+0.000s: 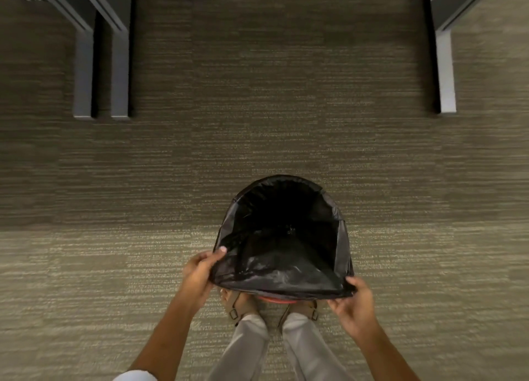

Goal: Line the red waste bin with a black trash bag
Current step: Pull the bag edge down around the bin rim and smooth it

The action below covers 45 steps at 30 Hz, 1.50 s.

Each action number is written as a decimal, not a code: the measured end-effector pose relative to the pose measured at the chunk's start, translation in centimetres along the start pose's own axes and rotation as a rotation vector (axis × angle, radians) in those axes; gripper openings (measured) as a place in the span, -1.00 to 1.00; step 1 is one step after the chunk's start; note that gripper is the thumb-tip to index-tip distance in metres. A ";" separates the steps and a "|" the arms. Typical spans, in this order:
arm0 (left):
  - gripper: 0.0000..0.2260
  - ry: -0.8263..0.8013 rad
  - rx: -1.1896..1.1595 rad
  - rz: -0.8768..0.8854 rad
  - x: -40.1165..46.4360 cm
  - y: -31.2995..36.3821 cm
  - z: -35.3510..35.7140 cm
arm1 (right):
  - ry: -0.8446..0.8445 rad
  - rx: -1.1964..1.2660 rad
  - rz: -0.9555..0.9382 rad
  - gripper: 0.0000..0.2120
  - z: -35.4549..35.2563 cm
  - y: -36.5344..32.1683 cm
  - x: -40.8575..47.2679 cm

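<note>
Plainly two hands, left hand (pixel 199 271) and right hand (pixel 355 303), one black trash bag (pixel 282 237), one red waste bin (pixel 276 300).

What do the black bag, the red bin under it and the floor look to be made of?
The black bag looks like thin glossy plastic film: it wrinkles and catches light. The red bin shows only a smooth sliver of rim, perhaps plastic; hard to tell. The floor looks like low-pile striped carpet.

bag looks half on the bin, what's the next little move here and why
Probably pull the near edge of the black trash bag down over the near rim of the red waste bin. The far side already wraps the rim, but a strip of red shows below the near edge. The left hand and right hand each pinch a near corner, so both are placed for it.
</note>
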<state>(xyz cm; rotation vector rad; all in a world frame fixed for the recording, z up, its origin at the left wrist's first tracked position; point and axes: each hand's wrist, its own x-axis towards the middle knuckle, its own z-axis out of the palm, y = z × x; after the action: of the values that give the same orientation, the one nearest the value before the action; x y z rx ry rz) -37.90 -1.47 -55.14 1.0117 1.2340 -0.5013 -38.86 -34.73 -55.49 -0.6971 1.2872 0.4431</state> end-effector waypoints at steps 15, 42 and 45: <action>-0.82 0.106 0.231 -0.018 0.1 -3.2 -0.4 | 0.216 -0.877 -0.333 -0.81 -1.6 1.7 0.7; -0.76 0.172 -0.151 -0.017 0.4 -6.1 2.6 | 0.177 -0.479 0.067 -0.86 -0.3 1.0 2.9; -0.75 0.166 0.059 0.027 0.6 -6.8 1.9 | 0.173 -0.662 -0.012 -0.82 -0.4 1.6 2.8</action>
<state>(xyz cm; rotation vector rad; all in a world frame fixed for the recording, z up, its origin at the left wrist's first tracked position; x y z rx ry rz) -42.10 -6.36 -58.14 1.1368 1.3571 -0.4418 -39.54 -34.07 -58.56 -1.3177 1.2973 0.8291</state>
